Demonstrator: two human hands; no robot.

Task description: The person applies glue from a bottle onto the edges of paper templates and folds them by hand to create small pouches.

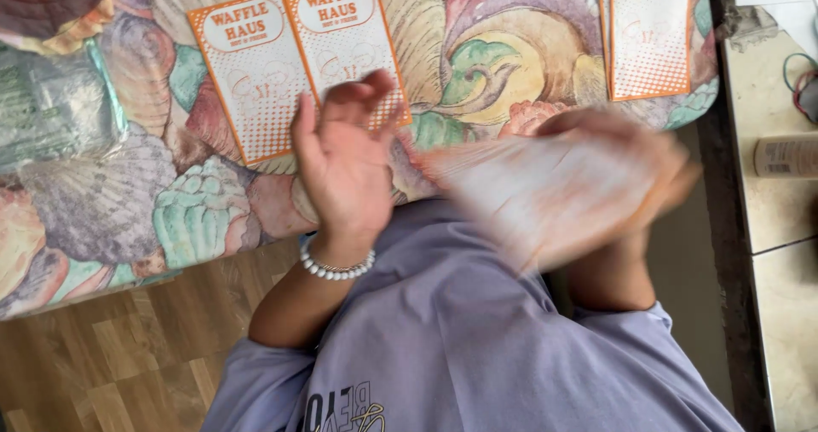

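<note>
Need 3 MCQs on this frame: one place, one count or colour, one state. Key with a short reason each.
1. Where do the two side-by-side orange cards lie?
A. on the wooden floor
B. on the shell-patterned tablecloth
C. on the person's lap

2. How many orange cards lie flat on the cloth in view?
A. one
B. three
C. five

3. How is the left hand?
A. open, holding nothing
B. closed in a fist
C. pressed flat on a card

Key:
1 B: both rest on the tablecloth.
2 B: the pair plus a third card at upper right.
3 A: palm shows, fingers spread; the right hand grips a blurred paper.
</note>
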